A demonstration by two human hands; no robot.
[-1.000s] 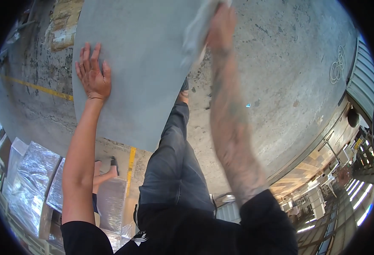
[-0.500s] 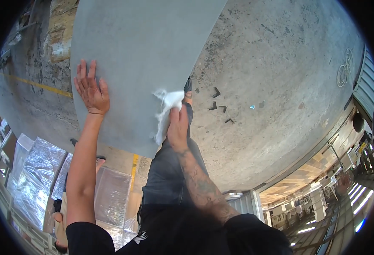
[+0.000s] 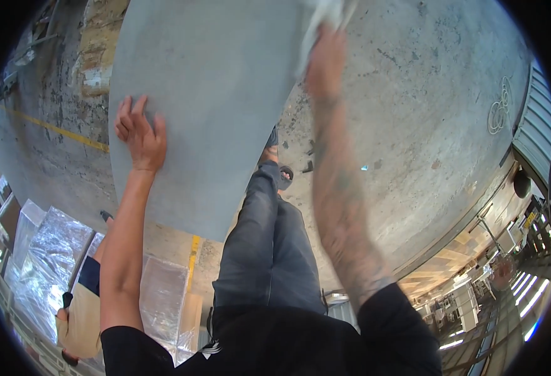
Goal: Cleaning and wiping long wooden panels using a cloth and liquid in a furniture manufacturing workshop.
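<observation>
Head view: our left hand point(image 3: 141, 141), fingers loose, rests on the grey board point(image 3: 206, 94), upper left; our right hand point(image 3: 327, 66) clutches white cloth point(image 3: 323, 14), top centre. Wiping looks underway; what remains, we can't tell.

Panel point(image 3: 194, 138) plain lt grey; cloth point(image 3: 327, 11) wht. Floor point(image 3: 426, 100) grey w/ dk specks & yel lines point(image 3: 193, 257). Trousers point(image 3: 260, 250) dk blue-grey, faded; T-shirt point(image 3: 288, 341) blk w/ wht mark point(image 3: 211, 349). Co-worker's top point(image 3: 82, 319) beige, shorts point(image 3: 90, 274) navy.
</observation>
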